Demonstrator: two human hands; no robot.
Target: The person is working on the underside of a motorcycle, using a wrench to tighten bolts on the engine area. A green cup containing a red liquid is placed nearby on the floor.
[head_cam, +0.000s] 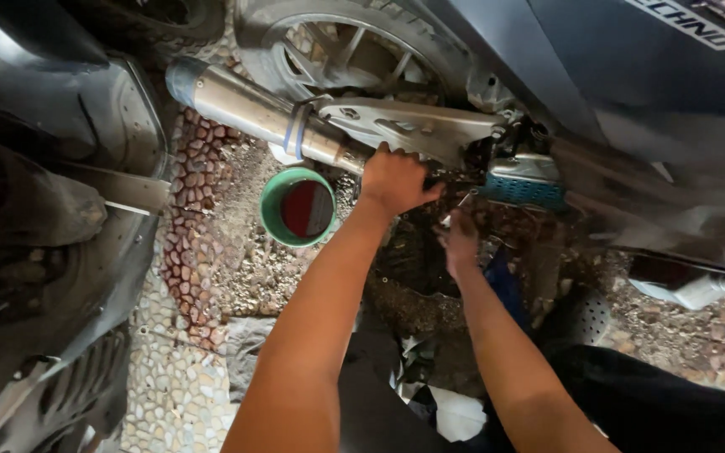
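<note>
Pebbled ground [186, 369], set with small round stones, is carrying a scooter that is filling the upper right of the view. Starting at the fingers: the left hand [394, 179] is curling its fingers [423, 195] round a dark part just beneath the silver swingarm [417, 126], seemingly to steady it, though what exactly they are holding is hidden in shadow. The right hand [461, 239] is reaching into the dark underside slightly nearer the person; its fingers are blurring and I cannot tell whether they are closed, but a thin bright tool or rod [461, 202] is showing just above them, pointing toward the blue-tinted engine cover [524, 189]. Further out, a steel exhaust pipe [253, 109] is running up-left from the left hand toward the rear wheel [337, 50]. Just left of that hand's wrist, a green cup [297, 206] with a dark red inside is standing upright on the ground below the exhaust, likely placed to catch or hold fluid.
</note>
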